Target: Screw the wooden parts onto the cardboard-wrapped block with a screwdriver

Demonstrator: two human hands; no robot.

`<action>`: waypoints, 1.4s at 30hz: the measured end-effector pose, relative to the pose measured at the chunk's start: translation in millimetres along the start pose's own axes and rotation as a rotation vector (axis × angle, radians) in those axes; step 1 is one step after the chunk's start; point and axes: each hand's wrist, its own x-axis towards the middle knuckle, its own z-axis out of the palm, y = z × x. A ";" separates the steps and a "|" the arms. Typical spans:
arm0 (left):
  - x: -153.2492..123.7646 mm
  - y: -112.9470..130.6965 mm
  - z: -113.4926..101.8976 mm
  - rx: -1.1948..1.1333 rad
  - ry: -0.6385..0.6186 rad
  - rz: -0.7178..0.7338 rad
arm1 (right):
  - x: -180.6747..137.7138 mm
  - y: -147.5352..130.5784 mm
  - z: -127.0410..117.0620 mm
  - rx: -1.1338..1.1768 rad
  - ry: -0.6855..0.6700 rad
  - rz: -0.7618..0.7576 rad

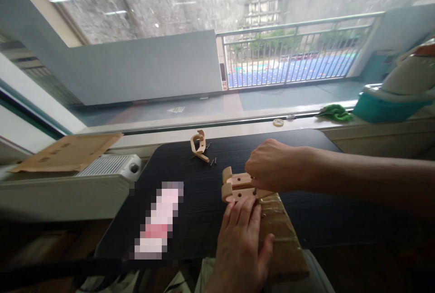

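A big window (152,7) looks out on a metal railing (306,53) and blue ground (316,69), and a black desk (200,193) stands against its sill (238,131). On the sill lie a green cloth (335,112) and a small roll of tape (277,122). A flat cardboard sheet (74,152) off the desk's left edge bears dark print, too small to read; the pixelated strip (159,220) along that edge shows no legible words. Around the desk's middle sits a wooden frame (245,179) — two drilled bars with rounded ends — at the far end of a brown taped block (285,238) that reaches over the near edge. The left hand (243,238) lies with its fingertips on the frame's near bar, fingers side by side, thumb spread away. The right hand (272,164) is curled over the frame's right end; its fingertips are hidden, so I cannot tell what they pinch. Near the far left corner lies a curved wooden piece (203,142), with loose screws (215,161) just beside it.
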 end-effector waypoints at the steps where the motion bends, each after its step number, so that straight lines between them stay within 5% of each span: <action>1: -0.4 0.3 0.1 0.000 -0.002 -0.003 | -1.1 0.2 -1.7 -0.003 0.003 -0.004; 9: 0.9 -0.4 0.8 -0.021 0.056 -0.001 | -3.4 -0.6 -1.2 0.012 0.023 -0.166; 20: 1.4 -0.7 1.8 -0.025 0.045 0.014 | 0.0 8.6 12.5 0.041 -0.014 -0.035; 25: -13.5 -4.6 2.9 -0.069 0.179 -0.026 | -17.4 16.5 9.6 0.133 -0.051 0.113; 28: -25.7 -10.3 0.7 -0.204 0.297 -0.180 | -41.5 26.8 22.7 0.241 0.140 0.183; 32: -25.1 -18.1 -0.5 -0.433 0.430 -0.581 | -62.7 27.8 69.1 0.560 0.369 0.351; 37: -8.5 -24.2 11.5 -0.770 0.296 -0.768 | -50.9 5.5 127.7 0.999 0.565 0.445; 42: -7.7 -25.9 22.1 -0.865 0.174 -0.783 | -39.2 -2.9 144.7 1.247 0.657 0.407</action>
